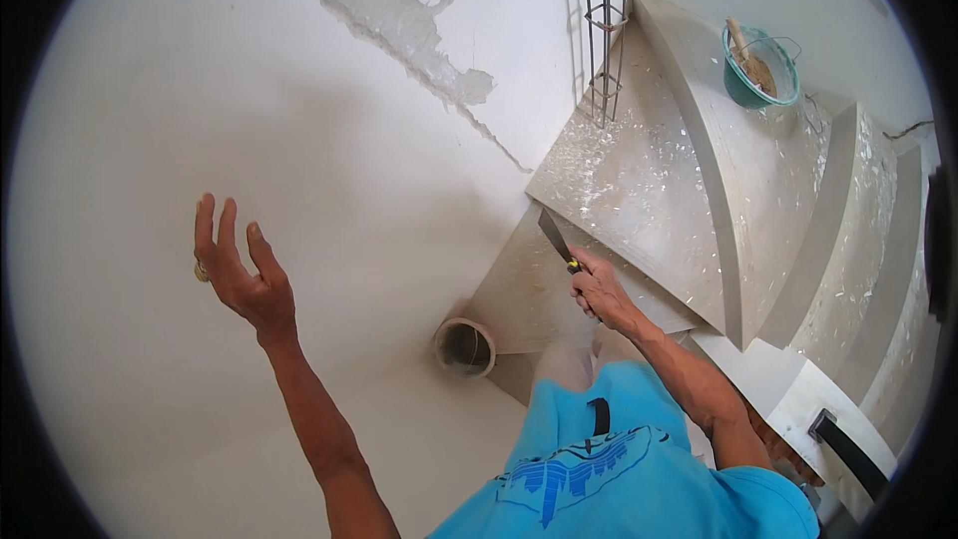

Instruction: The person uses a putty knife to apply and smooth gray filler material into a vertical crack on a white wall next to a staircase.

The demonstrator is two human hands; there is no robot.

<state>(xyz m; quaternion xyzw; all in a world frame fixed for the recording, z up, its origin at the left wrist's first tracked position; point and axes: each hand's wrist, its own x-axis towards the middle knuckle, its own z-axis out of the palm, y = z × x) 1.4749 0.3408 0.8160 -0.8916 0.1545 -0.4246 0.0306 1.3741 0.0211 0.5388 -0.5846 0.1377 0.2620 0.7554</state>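
My right hand (597, 289) is closed around the black and yellow handle of a putty knife (552, 233). Its dark blade points up and to the left, toward the corner where the wall meets the stair. My left hand (242, 274) is raised on the left with its fingers spread, holding nothing. Behind it is the white wall (150, 170); whether the fingertips touch it I cannot tell. A ring shows on that hand. Higher up, a strip of paint has come off and bares grey plaster (399, 15), with a jagged crack running down toward the stair corner.
Winding concrete stairs (639, 170), strewn with white flakes, climb to the right. A green bucket (746, 90) with a wooden-handled tool stands on one step. Steel rebar (604, 40) rises by the corner. A round open container (489, 347) sits low by the wall.
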